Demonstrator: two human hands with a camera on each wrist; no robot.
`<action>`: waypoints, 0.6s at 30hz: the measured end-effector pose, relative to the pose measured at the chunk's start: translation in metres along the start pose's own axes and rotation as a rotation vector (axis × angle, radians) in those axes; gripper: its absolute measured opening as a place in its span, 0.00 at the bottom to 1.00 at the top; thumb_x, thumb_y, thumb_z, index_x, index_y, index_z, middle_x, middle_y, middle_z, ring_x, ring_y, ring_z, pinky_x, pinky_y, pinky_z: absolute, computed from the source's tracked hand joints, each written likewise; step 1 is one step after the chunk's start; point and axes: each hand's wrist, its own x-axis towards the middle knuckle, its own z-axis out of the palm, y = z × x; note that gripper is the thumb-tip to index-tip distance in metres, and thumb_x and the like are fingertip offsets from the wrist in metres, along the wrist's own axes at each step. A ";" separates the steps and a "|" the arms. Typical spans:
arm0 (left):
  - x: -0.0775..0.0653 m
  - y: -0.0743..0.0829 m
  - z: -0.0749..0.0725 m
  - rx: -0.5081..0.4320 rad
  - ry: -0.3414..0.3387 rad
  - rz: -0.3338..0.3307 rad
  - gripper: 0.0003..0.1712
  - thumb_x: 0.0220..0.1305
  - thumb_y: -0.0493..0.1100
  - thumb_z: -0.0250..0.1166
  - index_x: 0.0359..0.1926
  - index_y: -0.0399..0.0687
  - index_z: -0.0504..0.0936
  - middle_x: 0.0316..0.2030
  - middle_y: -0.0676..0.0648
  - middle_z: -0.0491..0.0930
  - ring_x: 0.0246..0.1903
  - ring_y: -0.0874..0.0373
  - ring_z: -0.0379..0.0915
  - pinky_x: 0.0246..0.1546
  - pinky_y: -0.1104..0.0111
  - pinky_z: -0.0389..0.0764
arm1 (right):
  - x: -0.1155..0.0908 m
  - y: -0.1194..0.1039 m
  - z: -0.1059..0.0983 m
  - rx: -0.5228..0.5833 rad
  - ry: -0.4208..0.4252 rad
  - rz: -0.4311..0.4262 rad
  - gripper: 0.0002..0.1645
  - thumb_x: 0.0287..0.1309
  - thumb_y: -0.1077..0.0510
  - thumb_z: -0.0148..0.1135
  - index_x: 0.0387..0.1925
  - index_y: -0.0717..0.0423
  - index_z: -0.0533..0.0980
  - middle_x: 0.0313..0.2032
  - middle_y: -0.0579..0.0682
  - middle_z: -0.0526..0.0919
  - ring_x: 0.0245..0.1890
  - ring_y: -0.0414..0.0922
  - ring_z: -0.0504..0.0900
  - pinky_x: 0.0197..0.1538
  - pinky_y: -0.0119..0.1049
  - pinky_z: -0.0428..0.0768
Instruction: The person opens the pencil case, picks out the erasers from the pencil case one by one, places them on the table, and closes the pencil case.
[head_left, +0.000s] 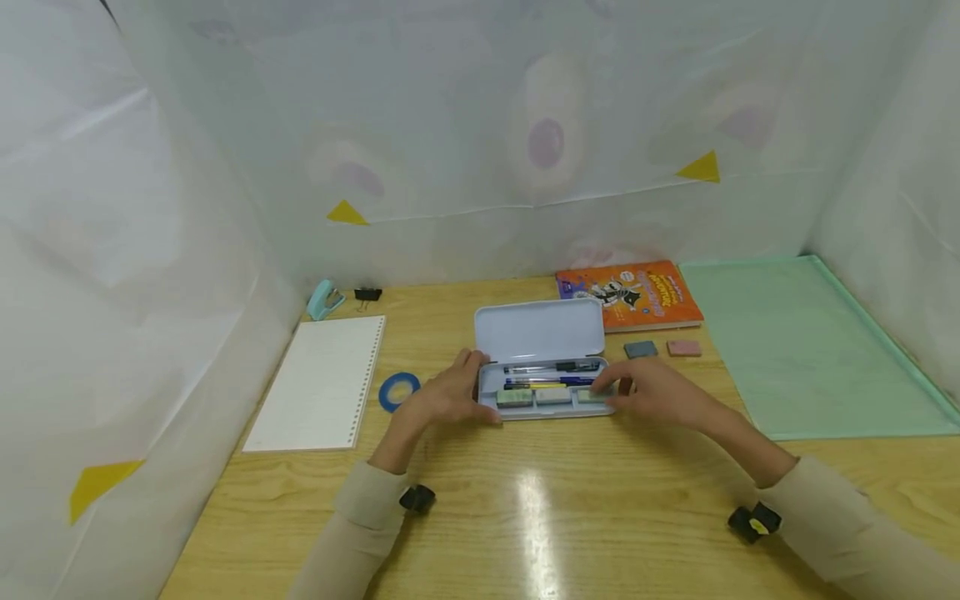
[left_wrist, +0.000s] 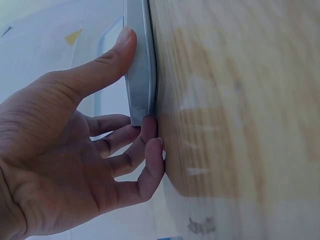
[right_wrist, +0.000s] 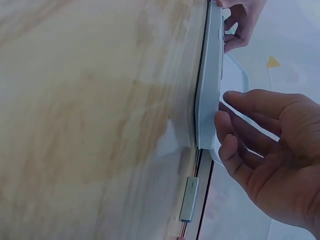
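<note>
An open pale-blue pencil case [head_left: 539, 330] lies on the table with its lid tipped back. My left hand [head_left: 452, 393] grips its left end, thumb along the front wall and fingers behind, as the left wrist view shows. Inside are several pens [head_left: 555, 367] and three small blocks that look like erasers: a green eraser [head_left: 514, 398], a white eraser [head_left: 552, 396] and a grey-green eraser [head_left: 586, 396] at the right. My right hand [head_left: 659, 392] reaches over the right end, thumb and forefinger pinching at the grey-green eraser. In the right wrist view, the case wall [right_wrist: 209, 95] hides the fingertips' contact.
A dark blue eraser [head_left: 641, 349] and a pink eraser [head_left: 684, 348] lie right of the case, before an orange book [head_left: 660, 293]. A green mat [head_left: 825, 350] is at right. Leftward are blue tape [head_left: 387, 392], a notebook [head_left: 318, 383], a stapler [head_left: 322, 300] and a binder clip [head_left: 367, 294].
</note>
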 end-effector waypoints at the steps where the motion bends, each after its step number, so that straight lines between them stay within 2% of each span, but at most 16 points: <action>1: 0.001 0.000 0.000 0.002 0.000 -0.001 0.54 0.58 0.56 0.80 0.74 0.41 0.59 0.62 0.41 0.64 0.52 0.49 0.70 0.56 0.54 0.76 | 0.000 0.000 0.000 -0.001 -0.006 -0.004 0.12 0.63 0.66 0.71 0.46 0.53 0.88 0.44 0.47 0.89 0.36 0.38 0.81 0.37 0.33 0.80; 8: 0.001 0.000 0.001 -0.004 0.002 -0.001 0.54 0.58 0.56 0.80 0.74 0.41 0.59 0.63 0.41 0.64 0.53 0.49 0.70 0.57 0.54 0.76 | 0.001 -0.003 0.003 -0.046 -0.006 0.014 0.11 0.63 0.65 0.71 0.46 0.54 0.88 0.43 0.47 0.89 0.35 0.37 0.81 0.38 0.33 0.80; 13: 0.001 0.000 0.002 0.006 0.000 -0.004 0.55 0.58 0.56 0.79 0.75 0.41 0.59 0.63 0.41 0.64 0.53 0.49 0.70 0.57 0.55 0.76 | 0.006 -0.007 0.007 -0.055 -0.017 0.026 0.10 0.63 0.66 0.69 0.46 0.57 0.87 0.44 0.49 0.89 0.39 0.39 0.82 0.41 0.34 0.82; 18: 0.001 0.001 0.002 0.013 0.000 -0.013 0.55 0.58 0.56 0.79 0.75 0.41 0.58 0.64 0.41 0.64 0.53 0.49 0.70 0.57 0.55 0.76 | 0.008 -0.009 0.010 -0.043 0.013 0.034 0.10 0.62 0.67 0.70 0.44 0.56 0.87 0.41 0.47 0.88 0.34 0.37 0.78 0.37 0.33 0.79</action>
